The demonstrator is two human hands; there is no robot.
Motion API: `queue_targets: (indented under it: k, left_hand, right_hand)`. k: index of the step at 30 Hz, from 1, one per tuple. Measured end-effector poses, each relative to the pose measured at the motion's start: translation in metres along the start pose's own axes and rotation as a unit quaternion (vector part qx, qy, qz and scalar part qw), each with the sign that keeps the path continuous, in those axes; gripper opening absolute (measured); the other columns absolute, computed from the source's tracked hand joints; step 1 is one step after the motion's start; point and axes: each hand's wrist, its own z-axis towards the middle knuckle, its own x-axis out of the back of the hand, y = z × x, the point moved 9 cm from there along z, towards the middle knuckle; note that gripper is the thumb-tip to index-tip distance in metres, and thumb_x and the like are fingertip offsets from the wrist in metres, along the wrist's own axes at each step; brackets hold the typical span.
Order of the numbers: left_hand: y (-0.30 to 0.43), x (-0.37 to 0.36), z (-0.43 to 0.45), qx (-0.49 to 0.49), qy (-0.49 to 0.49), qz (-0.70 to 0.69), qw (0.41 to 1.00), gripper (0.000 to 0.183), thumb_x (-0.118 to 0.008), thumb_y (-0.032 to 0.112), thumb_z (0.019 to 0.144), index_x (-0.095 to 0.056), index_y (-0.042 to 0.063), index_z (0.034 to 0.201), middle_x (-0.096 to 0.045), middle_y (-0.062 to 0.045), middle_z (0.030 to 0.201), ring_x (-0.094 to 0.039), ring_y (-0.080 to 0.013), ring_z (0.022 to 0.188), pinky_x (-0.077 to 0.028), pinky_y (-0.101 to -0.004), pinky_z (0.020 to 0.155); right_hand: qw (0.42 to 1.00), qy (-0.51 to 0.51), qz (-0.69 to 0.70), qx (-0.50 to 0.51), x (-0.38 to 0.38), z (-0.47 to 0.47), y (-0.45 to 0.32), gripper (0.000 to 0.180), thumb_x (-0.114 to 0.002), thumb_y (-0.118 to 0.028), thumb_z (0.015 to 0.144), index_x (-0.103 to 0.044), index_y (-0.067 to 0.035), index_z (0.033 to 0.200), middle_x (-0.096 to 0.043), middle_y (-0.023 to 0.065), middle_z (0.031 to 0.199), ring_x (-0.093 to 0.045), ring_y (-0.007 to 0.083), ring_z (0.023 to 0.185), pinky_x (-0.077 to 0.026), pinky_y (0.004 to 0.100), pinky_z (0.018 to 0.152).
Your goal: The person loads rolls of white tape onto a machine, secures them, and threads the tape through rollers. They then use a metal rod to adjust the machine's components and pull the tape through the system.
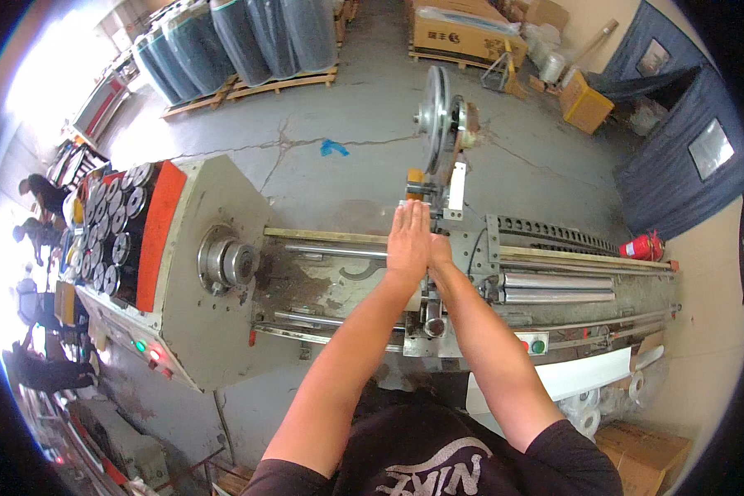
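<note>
My left hand [408, 239] lies over the machine carriage [471, 248], its fingers straight, side by side and pointing away from me. Against it on the right is my right hand [439, 251], partly covered, so whether it grips anything cannot be told. What lies under both palms is hidden. Beyond the fingertips stand an orange-yellow block [415, 180] and a round metal disc wheel [436, 118]. Left of the hands, a hook-shaped wrench [363, 271] rests on the machine bed [310, 282]. The metal spindle [239, 263] sticks out of the headstock [214, 322].
Metal rings [119, 217] fill the headstock top. Steel guide rods [341, 251] run along the bed, with two silver rollers [558, 288] to the right. A red fire extinguisher [643, 248] is near the bed's right end. Wrapped rolls [248, 43] stand on pallets. Several people are far left.
</note>
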Motion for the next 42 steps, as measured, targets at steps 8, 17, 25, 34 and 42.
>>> queue_targets:
  k: [8, 17, 25, 34, 42]
  left_hand:
    - [0.009, -0.004, 0.0, -0.027, -0.013, -0.002, 1.0, 0.06, -0.049, 0.019, 0.096, -0.038, 0.0, 0.152, -0.042, -0.014, 0.156, -0.035, -0.0264, 0.148, -0.02, -0.0425, 0.125]
    - [-0.001, -0.014, 0.0, -0.025, -0.051, 0.022, 0.998, 0.064, -0.055, 0.019, 0.094, -0.038, 0.002, 0.152, -0.042, -0.013, 0.157, -0.032, -0.0251, 0.15, -0.017, -0.044, 0.126]
    - [0.004, -0.012, 0.0, -0.05, -0.011, 0.021, 0.998, 0.065, -0.057, 0.017, 0.091, -0.039, 0.0, 0.15, -0.044, -0.015, 0.154, -0.036, -0.028, 0.147, -0.02, -0.044, 0.125]
    - [0.01, -0.016, 0.0, -0.046, -0.029, 0.01, 0.998, 0.066, -0.059, 0.02, 0.091, -0.039, -0.001, 0.15, -0.043, -0.016, 0.155, -0.036, -0.0285, 0.147, -0.021, -0.0432, 0.125]
    - [0.002, -0.018, 0.0, -0.037, -0.026, -0.001, 0.999, 0.061, -0.056, 0.015, 0.092, -0.041, 0.0, 0.15, -0.044, -0.013, 0.154, -0.036, -0.0261, 0.148, -0.022, -0.0406, 0.125]
  right_hand:
    - [0.997, 0.074, -0.027, 0.021, 0.011, -0.027, -0.026, 0.025, -0.074, -0.026, 0.085, -0.078, -0.002, 0.089, -0.073, 0.0034, 0.077, -0.063, 0.0113, 0.067, -0.05, 0.0314, 0.063]
    - [0.995, 0.082, -0.059, 0.002, 0.002, -0.055, -0.046, 0.024, -0.073, -0.024, 0.083, -0.078, -0.001, 0.087, -0.073, 0.0063, 0.078, -0.064, 0.0133, 0.068, -0.051, 0.0306, 0.064]
    - [0.996, 0.07, -0.024, -0.045, 0.005, -0.065, -0.047, 0.02, -0.068, -0.014, 0.085, -0.077, 0.0, 0.097, -0.075, 0.0101, 0.087, -0.068, 0.0181, 0.076, -0.052, 0.035, 0.071]
    - [0.996, 0.078, 0.012, -0.034, 0.009, -0.069, -0.043, 0.019, -0.069, -0.01, 0.085, -0.076, 0.002, 0.098, -0.076, 0.0105, 0.09, -0.068, 0.0167, 0.08, -0.052, 0.0325, 0.073]
    - [0.995, 0.094, -0.016, -0.019, 0.001, -0.065, -0.033, 0.02, -0.067, -0.013, 0.087, -0.077, 0.001, 0.098, -0.076, 0.011, 0.088, -0.069, 0.0174, 0.077, -0.052, 0.034, 0.071]
